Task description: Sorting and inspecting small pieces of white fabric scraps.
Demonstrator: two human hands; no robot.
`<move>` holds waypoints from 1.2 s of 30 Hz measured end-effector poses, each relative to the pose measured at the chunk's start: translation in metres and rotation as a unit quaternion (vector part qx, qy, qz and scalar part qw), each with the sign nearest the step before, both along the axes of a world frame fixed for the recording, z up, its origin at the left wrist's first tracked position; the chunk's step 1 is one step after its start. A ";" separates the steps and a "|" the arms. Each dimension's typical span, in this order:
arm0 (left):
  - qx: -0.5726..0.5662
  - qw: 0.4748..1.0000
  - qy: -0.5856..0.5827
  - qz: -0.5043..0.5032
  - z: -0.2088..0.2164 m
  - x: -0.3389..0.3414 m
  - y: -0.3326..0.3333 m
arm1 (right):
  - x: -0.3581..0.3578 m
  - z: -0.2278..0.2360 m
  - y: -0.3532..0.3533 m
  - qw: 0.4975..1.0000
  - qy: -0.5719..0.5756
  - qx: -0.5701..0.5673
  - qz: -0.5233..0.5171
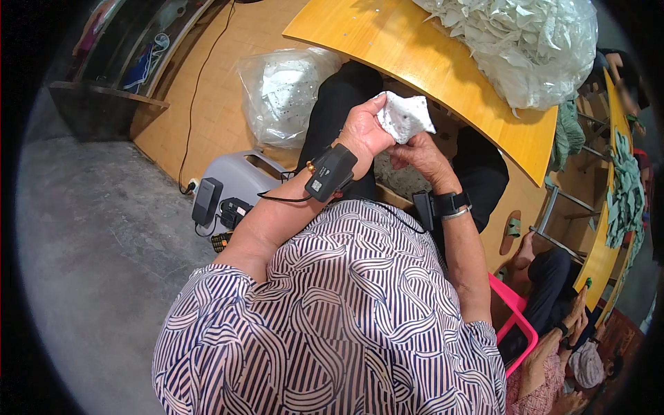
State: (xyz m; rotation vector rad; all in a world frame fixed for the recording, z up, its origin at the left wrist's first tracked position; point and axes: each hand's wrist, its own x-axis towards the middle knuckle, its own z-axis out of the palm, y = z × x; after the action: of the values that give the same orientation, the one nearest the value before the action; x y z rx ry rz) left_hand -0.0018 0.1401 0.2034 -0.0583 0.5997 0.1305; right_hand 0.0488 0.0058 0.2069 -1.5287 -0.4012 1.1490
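Note:
A small white cloth piece [407, 116] with dark specks is held up over my lap, in front of the yellow table's near edge. My left hand [366, 129] grips its left side, with the thumb on top and the fingers underneath. At its lower edge, my right hand [423, 159] is closed, with curled fingers pinching the cloth from below; the fingertips are partly hidden. Between my knees, below the hands, lies a speckled pale heap [401, 176], mostly covered by my arms.
On the yellow table [387, 41] sits a clear bag [526, 41] full of pale scraps. Another clear bag [283, 97] with white speckled pieces stands left of my knee. A grey plastic stool [242, 176] is beside me. At right, a co-worker sits near a long table [598, 256] with green pieces.

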 end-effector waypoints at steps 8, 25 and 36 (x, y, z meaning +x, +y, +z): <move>0.025 0.977 -0.205 -0.042 -0.043 -0.014 0.064 | 0.018 -0.051 -0.054 0.932 -0.249 -0.228 0.130; 0.217 0.934 0.266 0.098 -0.182 -0.110 0.171 | 0.026 0.040 -0.024 0.945 -0.320 -0.057 0.016; 0.019 0.987 0.144 0.062 -0.131 -0.062 0.144 | 0.124 0.105 -0.020 0.767 -0.546 -0.074 -0.330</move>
State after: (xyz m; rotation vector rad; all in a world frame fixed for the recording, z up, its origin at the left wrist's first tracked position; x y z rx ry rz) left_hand -0.0639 0.2842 0.0724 -0.0393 0.8819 0.2753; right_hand 0.1729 -0.0144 0.3115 -2.1285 -0.4593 -0.3764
